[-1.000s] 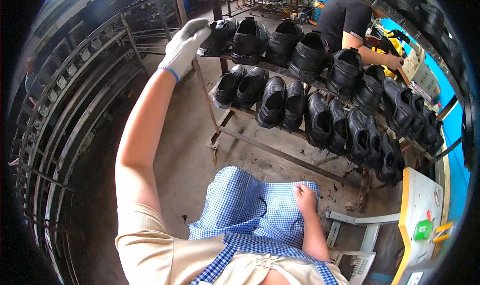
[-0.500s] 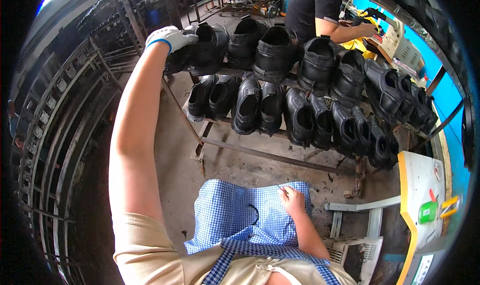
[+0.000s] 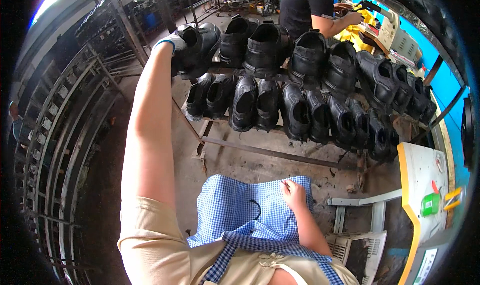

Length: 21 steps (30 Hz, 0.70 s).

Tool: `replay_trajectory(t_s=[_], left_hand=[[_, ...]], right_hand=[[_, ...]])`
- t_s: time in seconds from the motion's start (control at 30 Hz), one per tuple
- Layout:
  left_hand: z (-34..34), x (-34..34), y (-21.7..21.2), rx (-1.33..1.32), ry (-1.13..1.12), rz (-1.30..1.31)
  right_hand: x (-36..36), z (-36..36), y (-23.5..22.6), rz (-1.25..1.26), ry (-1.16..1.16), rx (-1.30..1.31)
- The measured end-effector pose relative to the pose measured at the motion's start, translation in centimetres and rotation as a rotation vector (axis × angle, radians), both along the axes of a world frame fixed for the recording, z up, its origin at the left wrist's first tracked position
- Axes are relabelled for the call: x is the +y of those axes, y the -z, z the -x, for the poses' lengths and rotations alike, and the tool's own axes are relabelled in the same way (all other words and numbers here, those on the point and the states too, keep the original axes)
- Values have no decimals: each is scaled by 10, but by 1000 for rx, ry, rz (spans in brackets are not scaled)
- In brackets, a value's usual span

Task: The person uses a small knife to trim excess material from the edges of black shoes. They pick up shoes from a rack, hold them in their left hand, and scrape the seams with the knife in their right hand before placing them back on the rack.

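Note:
My left hand (image 3: 173,43), in a white glove with a blue cuff, is at the left end of the upper rack row. It grips a black shoe (image 3: 187,39) there, with its fingers mostly hidden. Close beside that stands another black shoe (image 3: 206,47), and more black shoes (image 3: 267,50) continue to the right. My bare right hand (image 3: 295,194) is closed low in front of me, at the upper edge of my blue checked apron (image 3: 230,205). A small dark tip shows at its fingers, too little to name.
Beneath the upper row, a lower row of black shoes (image 3: 243,105) stands on the metal rack (image 3: 280,154). Curved metal racks (image 3: 55,170) fill the left side. A person in black (image 3: 307,10) works beyond the shoes. A white, yellow-edged panel (image 3: 422,180) and a plastic stool (image 3: 367,245) are at right.
My left hand has moved slightly right and behind the end shoe, whose position has shifted against its neighbour. My right hand stays closed by the apron. The other person's arms have shifted.

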State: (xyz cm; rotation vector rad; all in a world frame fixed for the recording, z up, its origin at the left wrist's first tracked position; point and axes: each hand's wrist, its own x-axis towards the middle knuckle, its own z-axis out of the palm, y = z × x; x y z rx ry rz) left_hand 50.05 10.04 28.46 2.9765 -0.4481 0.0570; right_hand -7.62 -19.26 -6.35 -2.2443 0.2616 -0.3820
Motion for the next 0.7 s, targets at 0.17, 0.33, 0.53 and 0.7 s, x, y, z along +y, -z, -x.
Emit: replay_trajectory(t_s=[0.17,0.33,0.53,0.7], left_hand=[[136,-14,13,-214,162,-64],[284,69,59,-496,55,249],[427,88,124,-317,145,503],[483,78,186,-217,156,483]], right_hand=[[-26,13,26,-91,97,33],[-24,3,0,-437,41,17],[8,-15,-146,-380,-210,-347],[28,-21,-224,-145,-488,-539]])
